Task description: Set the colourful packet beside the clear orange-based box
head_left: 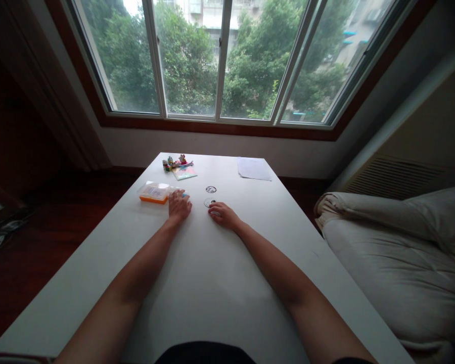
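Observation:
My left hand [179, 206] lies palm down at the right end of a flat plastic case [152, 199] with an orange base and a clear raised lid. Its fingers are spread, and a small light-blue bit shows beside the fingertips. To the right, my right hand [223, 215] rests on the table with fingers loosely extended to the left. Its fingertips overlap the lower right edge of a pale, thin-rimmed disc [207, 202]; a small dark spot shows near them. Just beyond lies a second round piece [211, 189] with a dark and white pattern. What lies under the fingers is hidden.
Small colourful figurines [170, 163] stand at the table's far left beside a printed card [185, 173]. White paper sheets [254, 169] lie at the far right. The white table [220, 283] runs toward a window; a beige sofa [394, 253] flanks its right side.

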Demonstrator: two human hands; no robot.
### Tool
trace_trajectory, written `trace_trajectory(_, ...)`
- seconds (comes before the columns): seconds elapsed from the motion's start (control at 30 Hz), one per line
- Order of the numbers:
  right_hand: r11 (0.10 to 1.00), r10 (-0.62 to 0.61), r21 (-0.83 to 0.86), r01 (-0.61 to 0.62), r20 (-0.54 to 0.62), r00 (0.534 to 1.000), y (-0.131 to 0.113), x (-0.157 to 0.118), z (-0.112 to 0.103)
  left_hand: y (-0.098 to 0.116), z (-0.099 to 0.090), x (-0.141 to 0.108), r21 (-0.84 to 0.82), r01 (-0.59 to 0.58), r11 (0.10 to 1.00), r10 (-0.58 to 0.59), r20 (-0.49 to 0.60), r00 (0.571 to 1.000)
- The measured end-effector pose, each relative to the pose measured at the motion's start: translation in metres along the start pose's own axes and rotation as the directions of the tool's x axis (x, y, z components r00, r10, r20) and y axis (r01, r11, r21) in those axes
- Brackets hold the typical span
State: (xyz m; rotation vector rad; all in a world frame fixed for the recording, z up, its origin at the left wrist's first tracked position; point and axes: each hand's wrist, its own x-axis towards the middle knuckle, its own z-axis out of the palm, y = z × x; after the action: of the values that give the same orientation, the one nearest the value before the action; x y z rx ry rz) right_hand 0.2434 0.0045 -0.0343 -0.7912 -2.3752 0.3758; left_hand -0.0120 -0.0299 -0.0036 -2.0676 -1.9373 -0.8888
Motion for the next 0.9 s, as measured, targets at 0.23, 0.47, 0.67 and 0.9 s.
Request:
trace_trajectory(0.23,1.000,0.002,0.003,-0.002,0.007,1.000,0.001,0.000,0.000,-0.010,0.008,0.002,0.011,0.017,1.000,-0.017,-0.010,1.000)
trace_trajectory(0.47,1.000,0.004,0.012,-0.004,0.005,1.000,-0.001,-0.001,-0.001,-0.022,0.010,0.007,-0.012,-0.007,1.000,0.007,0.017,1.000)
trace_trajectory(0.67,1.000,0.004,0.025,-0.004,0.002,1.000,-0.002,-0.001,-0.002,-0.016,0.004,0.007,-0.099,-0.032,0.995,0.024,-0.079,0.997)
trace_trajectory(0.9,1.000,0.002,0.031,-0.002,0.011,1.000,-0.001,-0.001,-0.002,-0.024,-0.020,0.021,-0.185,0.059,0.981,-0.121,-0.344,0.931)
